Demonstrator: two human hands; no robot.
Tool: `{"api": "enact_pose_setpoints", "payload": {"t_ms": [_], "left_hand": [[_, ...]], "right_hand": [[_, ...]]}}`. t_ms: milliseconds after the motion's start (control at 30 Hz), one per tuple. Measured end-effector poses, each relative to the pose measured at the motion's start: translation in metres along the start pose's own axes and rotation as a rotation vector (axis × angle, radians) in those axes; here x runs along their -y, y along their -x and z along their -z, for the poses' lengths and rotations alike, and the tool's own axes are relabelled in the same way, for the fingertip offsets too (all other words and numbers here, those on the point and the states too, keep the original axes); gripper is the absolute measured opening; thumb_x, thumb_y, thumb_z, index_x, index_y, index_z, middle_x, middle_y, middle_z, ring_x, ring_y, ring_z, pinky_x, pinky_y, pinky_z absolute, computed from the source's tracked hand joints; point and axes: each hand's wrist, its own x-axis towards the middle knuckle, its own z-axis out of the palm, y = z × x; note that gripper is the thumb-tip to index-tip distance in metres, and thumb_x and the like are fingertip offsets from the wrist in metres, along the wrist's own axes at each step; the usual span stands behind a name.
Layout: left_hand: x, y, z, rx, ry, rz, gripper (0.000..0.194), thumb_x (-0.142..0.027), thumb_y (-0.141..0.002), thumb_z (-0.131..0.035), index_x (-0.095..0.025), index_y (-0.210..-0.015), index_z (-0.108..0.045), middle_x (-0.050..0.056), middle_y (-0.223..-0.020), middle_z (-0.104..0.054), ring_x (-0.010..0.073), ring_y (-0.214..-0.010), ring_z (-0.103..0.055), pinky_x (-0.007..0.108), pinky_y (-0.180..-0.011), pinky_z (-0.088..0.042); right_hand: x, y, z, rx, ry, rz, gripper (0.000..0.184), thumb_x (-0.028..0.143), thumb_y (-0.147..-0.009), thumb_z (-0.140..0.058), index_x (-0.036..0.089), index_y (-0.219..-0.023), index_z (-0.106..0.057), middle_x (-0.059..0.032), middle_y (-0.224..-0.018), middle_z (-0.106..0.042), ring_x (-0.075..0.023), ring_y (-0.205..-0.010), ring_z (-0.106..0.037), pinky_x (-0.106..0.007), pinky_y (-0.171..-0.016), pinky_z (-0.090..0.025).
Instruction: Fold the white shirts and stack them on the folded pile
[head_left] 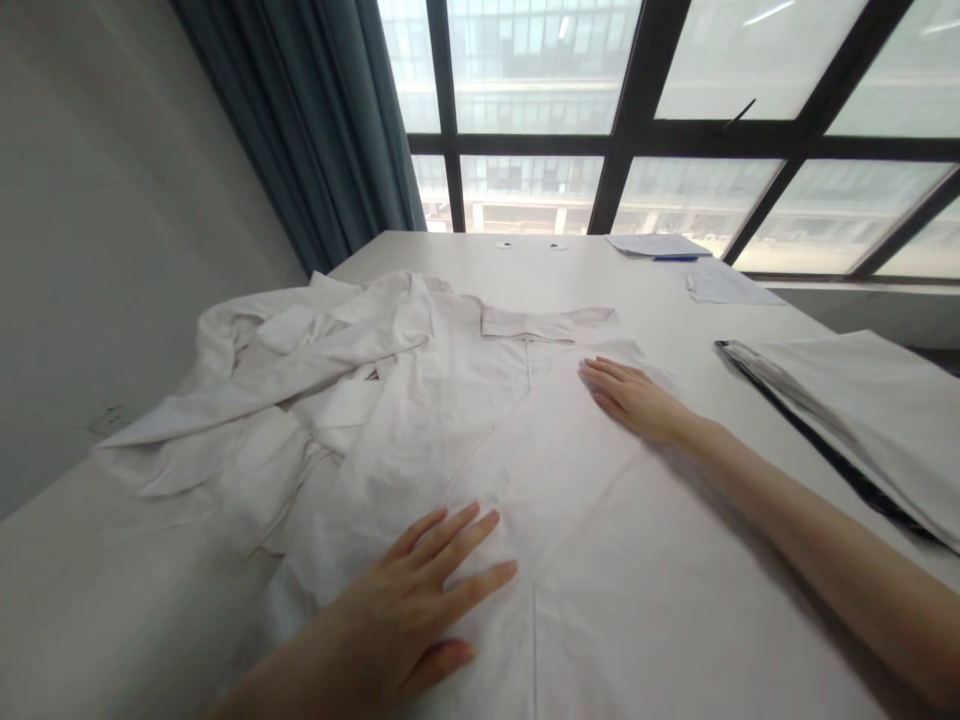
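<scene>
A white coat (465, 420) lies spread on the white table, long seams running down its middle. Its sleeves and other loose cloth are bunched in creased folds at the left. Across the far part of the coat is a flat strip of the same fabric (540, 325). My left hand (431, 590) rests palm down on the near part, fingers spread. Farther off and to the right, my right hand (634, 398) lies flat on the cloth, fingers stretched out and close together. Neither hand grips anything.
At the right edge of the table (637, 290), folded white cloth (870, 400) lies over something thin and dark. Papers (660, 245) and a blue pen (675, 258) lie at the far end. Beyond stand windows and a blue curtain (315, 120); a wall borders the left.
</scene>
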Motion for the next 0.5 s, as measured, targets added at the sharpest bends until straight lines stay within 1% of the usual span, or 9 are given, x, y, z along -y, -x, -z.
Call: {"api": "enact_pose_setpoints", "payload": {"t_ms": [100,167,267,333,500], "left_hand": [[0.001,0.0,0.002,0.035,-0.003,0.002,0.069,-0.035,-0.094,-0.058,-0.039,-0.154,-0.024,0.003,-0.165,-0.013,0.031,-0.148,-0.024,0.049,-0.116,-0.032],[-0.001,-0.001,0.004,0.061,-0.004,0.01,0.069,-0.035,-0.094,-0.058,-0.04,-0.154,-0.023,0.003,-0.164,-0.014,0.0307,-0.148,-0.025,0.049,-0.115,-0.034],[-0.003,-0.003,0.009,0.093,0.009,0.029,0.073,-0.03,-0.092,-0.06,-0.041,-0.153,-0.024,0.003,-0.164,-0.016,0.0303,-0.147,-0.026,0.049,-0.114,-0.035],[-0.005,-0.004,0.012,0.089,0.037,0.04,0.073,-0.027,-0.089,-0.062,-0.041,-0.152,-0.028,0.002,-0.164,-0.018,0.0301,-0.147,-0.027,0.048,-0.115,-0.034],[-0.006,-0.004,0.013,0.05,0.065,0.047,0.071,-0.027,-0.087,-0.066,-0.039,-0.15,-0.035,0.001,-0.162,-0.023,0.0294,-0.145,-0.031,0.045,-0.115,-0.035]], "right_hand": [[0.007,-0.014,-0.006,0.116,-0.01,-0.122,0.056,0.041,-0.101,-0.025,0.014,-0.148,-0.041,-0.011,-0.156,-0.038,-0.0228,-0.144,-0.032,-0.041,-0.117,-0.029],[0.002,-0.023,-0.009,0.162,-0.003,-0.222,0.061,0.046,-0.1,-0.024,0.014,-0.15,-0.036,-0.0103,-0.159,-0.033,-0.0227,-0.146,-0.029,-0.041,-0.119,-0.026],[-0.015,-0.037,-0.012,0.172,0.016,-0.338,0.066,0.048,-0.099,-0.021,0.01,-0.151,-0.033,-0.0144,-0.159,-0.03,-0.0256,-0.146,-0.027,-0.044,-0.118,-0.025],[-0.026,-0.045,-0.015,0.168,0.03,-0.404,0.068,0.049,-0.098,-0.021,0.008,-0.151,-0.032,-0.0165,-0.159,-0.029,-0.0272,-0.147,-0.025,-0.047,-0.118,-0.023],[-0.046,-0.06,-0.02,0.164,0.044,-0.511,0.068,0.053,-0.098,-0.02,0.013,-0.152,-0.032,-0.0158,-0.159,-0.029,-0.0278,-0.147,-0.025,-0.055,-0.117,-0.022]]}}
